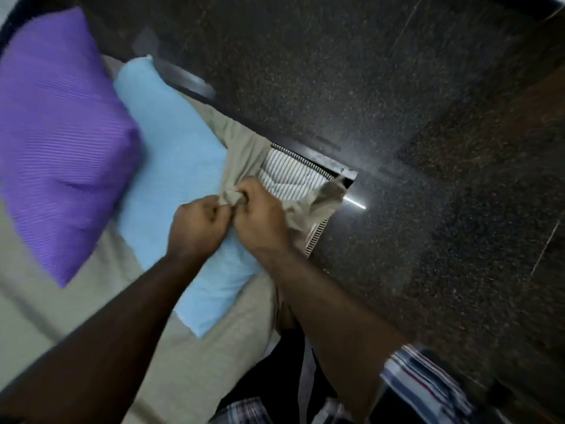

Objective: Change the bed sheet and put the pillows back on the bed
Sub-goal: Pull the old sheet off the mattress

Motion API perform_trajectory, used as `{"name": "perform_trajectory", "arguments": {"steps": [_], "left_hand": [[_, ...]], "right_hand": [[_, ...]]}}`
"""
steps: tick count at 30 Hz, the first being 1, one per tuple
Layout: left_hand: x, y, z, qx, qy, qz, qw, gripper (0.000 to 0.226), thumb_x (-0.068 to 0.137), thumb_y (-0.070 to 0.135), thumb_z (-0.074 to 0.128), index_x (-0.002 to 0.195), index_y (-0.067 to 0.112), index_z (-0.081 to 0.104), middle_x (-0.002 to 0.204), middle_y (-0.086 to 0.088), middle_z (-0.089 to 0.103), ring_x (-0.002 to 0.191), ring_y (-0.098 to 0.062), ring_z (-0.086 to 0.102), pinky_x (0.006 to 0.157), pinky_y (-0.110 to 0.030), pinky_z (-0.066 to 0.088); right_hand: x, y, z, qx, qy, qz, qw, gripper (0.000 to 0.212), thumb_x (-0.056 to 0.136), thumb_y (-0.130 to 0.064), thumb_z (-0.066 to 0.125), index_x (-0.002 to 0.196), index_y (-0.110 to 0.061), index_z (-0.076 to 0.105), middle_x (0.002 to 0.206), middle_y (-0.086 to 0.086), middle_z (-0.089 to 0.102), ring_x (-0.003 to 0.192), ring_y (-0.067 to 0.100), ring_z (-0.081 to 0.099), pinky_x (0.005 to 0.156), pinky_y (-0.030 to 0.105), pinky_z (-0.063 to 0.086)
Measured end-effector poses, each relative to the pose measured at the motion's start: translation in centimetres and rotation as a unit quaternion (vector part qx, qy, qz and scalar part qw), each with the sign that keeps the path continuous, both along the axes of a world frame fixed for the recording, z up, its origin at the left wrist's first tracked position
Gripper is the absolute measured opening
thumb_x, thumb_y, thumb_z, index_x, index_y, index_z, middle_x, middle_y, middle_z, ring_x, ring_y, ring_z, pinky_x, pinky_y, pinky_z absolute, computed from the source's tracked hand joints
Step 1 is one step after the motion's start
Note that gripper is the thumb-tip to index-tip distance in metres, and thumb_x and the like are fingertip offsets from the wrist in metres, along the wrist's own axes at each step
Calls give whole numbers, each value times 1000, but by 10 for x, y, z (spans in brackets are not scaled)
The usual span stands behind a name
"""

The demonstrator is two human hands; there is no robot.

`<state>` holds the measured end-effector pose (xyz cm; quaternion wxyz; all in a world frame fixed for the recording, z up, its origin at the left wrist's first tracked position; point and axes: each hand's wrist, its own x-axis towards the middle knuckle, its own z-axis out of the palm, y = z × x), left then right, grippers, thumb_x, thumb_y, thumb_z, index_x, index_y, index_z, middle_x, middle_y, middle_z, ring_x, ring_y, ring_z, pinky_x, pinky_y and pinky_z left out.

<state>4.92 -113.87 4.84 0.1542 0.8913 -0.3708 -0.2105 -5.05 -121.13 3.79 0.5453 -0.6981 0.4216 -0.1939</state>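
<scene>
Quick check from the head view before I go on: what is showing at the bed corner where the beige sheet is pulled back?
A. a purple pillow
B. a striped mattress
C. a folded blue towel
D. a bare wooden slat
B: both the left hand and right hand grip a bunch of the beige sheet lifted off the corner, uncovering the striped mattress beside the dark bed frame.

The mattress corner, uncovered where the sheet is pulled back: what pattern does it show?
The mattress corner shows thin dark and white stripes, in the head view.
</scene>
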Motion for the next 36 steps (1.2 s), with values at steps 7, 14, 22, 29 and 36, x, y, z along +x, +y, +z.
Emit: {"name": "perform_trajectory", "arguments": {"steps": [7,14,22,29,36], "left_hand": [[26,62,-8,174,65,-1,983,33,93,43,60,111,16,54,114,-13,63,111,-34,59,88,-40,48],[-1,42,19,126,14,-29,992,50,96,38,55,141,18,48,142,-8,51,127,-31,50,102,-46,43],[-20,-39,12,81,-26,-23,996,65,89,38,50,147,10,43,150,-12,45,137,-31,42,110,-46,39],[-32,-171,25,144,-56,57,986,72,97,39,50,158,16,18,166,-8,17,153,-29,13,121,-51,19],[-16,-255,47,129,-60,154,978,71,97,36,48,158,15,18,166,-7,17,153,-28,12,123,-51,15]], "right_hand": [[3,22,2,-74,316,210,922,58,90,-17,55,144,-3,38,143,19,47,133,34,43,109,37,29],[-30,-8,28,-9,366,260,893,49,92,-14,55,139,-2,46,136,18,53,128,35,50,101,35,40],[-29,-87,42,-97,327,290,894,41,88,-21,58,122,2,54,119,22,61,113,37,57,90,35,41],[-15,-219,39,-190,267,382,864,70,82,-44,35,128,3,58,121,22,62,114,42,59,103,43,46],[21,-307,74,-229,264,460,817,69,94,-31,52,153,-4,29,156,17,35,147,33,28,118,45,31]]}}
